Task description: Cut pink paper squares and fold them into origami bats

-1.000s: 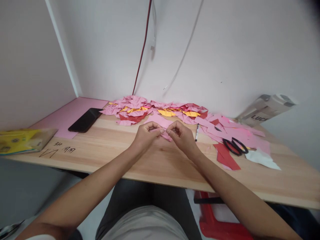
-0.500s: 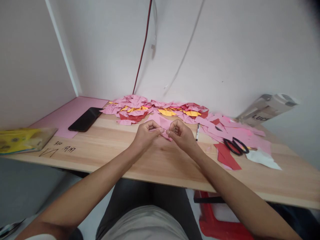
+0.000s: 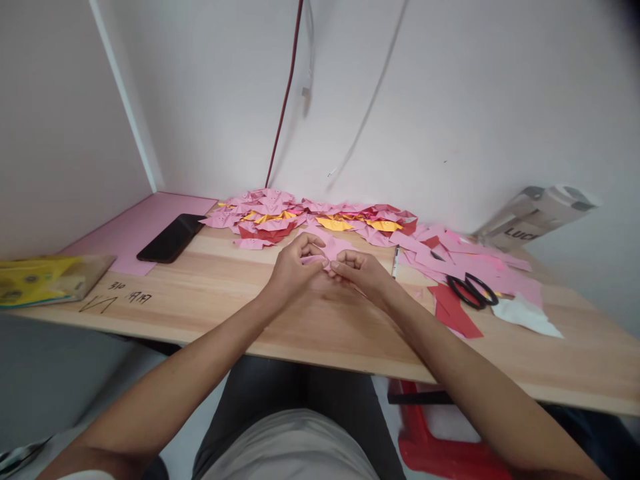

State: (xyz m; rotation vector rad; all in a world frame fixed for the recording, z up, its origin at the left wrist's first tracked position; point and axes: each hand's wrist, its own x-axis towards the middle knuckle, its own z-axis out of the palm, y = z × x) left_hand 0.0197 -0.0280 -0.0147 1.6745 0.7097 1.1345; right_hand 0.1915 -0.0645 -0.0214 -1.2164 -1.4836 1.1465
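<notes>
Between both hands is a piece of pink paper (image 3: 330, 248), folded and partly covered by the fingers. My left hand (image 3: 297, 259) pinches its left side between thumb and curled fingers. From the right, my right hand (image 3: 359, 267) grips the paper's near edge, its thumb tip close to the left thumb. Just beyond the hands lies a long heap of folded paper shapes (image 3: 270, 200), mostly pink, with some yellow and red among them. A thin marker pen (image 3: 395, 262) rests to the right of my right hand.
Black-handled scissors (image 3: 470, 292) lie at the right on pink paper scraps, near a red paper piece (image 3: 456, 312) and a white scrap (image 3: 527, 316). To the left are a black phone (image 3: 170, 239), a pink sheet (image 3: 125, 240) and a yellow packet (image 3: 50, 280). A cable (image 3: 286, 93) hangs along the wall.
My right hand has dropped slightly and turned flatter, its fingers now reaching under the pink paper. The left fingers have risen a little and opened wider around it. The paper has shifted shape between them.
</notes>
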